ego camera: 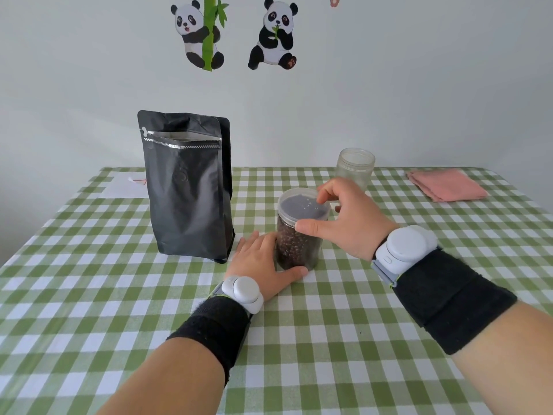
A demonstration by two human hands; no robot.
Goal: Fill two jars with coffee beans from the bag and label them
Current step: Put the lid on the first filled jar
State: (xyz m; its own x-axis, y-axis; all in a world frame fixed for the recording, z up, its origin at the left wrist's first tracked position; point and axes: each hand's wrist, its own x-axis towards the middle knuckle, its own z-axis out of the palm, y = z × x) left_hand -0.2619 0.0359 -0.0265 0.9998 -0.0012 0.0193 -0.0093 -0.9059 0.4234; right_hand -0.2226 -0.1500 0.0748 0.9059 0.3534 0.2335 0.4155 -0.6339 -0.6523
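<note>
A clear jar (294,247) full of dark coffee beans stands on the green checked tablecloth (89,295) at the middle. My left hand (260,265) wraps the jar's base from the left. My right hand (350,217) grips the clear lid (302,206) on top of the jar with thumb and fingers. A tall black coffee bag (188,190) stands upright just left of the jar, its zipper top open. An empty clear jar (356,166) without a lid stands behind my right hand.
A folded pink cloth (447,185) lies at the back right. A white sheet of paper (125,184) lies at the back left behind the bag. The wall with panda stickers rises just past the table's far edge.
</note>
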